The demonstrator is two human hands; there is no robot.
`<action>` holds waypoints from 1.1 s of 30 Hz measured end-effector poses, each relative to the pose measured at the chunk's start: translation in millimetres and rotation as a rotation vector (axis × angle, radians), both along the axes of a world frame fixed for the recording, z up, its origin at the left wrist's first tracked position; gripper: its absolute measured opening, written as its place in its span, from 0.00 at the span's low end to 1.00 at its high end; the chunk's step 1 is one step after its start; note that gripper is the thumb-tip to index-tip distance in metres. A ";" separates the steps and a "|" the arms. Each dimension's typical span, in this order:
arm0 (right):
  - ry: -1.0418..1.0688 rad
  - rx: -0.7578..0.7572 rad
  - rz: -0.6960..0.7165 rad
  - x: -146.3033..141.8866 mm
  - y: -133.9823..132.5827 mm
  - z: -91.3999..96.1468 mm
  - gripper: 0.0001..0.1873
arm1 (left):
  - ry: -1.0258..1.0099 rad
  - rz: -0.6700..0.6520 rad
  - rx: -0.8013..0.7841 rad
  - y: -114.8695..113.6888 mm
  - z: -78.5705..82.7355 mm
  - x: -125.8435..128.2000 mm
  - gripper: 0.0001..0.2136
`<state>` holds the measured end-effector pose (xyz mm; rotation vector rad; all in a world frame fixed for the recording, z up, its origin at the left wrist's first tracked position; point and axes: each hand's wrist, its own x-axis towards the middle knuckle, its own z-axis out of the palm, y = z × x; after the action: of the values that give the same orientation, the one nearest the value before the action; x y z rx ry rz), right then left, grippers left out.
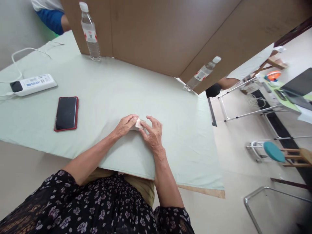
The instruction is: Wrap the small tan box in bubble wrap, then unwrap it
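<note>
A small white block-shaped thing with reddish print on its upper face (pixel 139 123), perhaps a deck of cards, is between my hands, low over the green tablecloth (pixel 104 94). Its exact kind is too small to make out. My left hand (pixel 126 125) grips it from the left, fingers close together and covering much of it. From the right, my right hand (pixel 153 132) touches it with thumb and index finger. The other right fingers are bent and spread away from it.
A cardboard partition (pixel 151 35) rises at the back, with one water bottle (pixel 90 34) at its left and another bottle (pixel 202 74) leaning at its right. A red-cased phone (pixel 66 113) and a white power strip (pixel 39 85) with cables lie left. A teal stool (pixel 274 151) stands right.
</note>
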<state>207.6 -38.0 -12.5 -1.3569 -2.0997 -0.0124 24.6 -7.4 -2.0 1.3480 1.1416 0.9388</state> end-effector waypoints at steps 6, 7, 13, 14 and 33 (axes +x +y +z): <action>0.012 0.051 0.027 -1.4 0.1 -1.4 0.13 | -0.068 0.010 -0.041 2.3 -3.7 2.0 0.22; 0.013 0.047 0.026 -2.2 -0.4 -1.2 0.13 | -0.052 0.009 -0.028 1.9 -4.0 2.4 0.21; 0.021 -0.007 0.028 -4.7 -1.7 -1.7 0.12 | 0.253 0.048 0.254 -4.0 -4.9 4.5 0.18; 0.015 -0.007 0.028 -5.4 -1.9 -1.6 0.11 | 0.310 0.071 0.331 -4.9 -5.4 4.7 0.17; 0.549 -0.087 -0.045 2.0 2.6 13.9 0.23 | 0.415 0.181 0.668 -6.6 -23.3 5.9 0.10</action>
<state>209.6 -35.4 1.4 -1.2778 -1.6218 0.3935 30.5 -14.1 -25.3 2.0747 1.3343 1.2786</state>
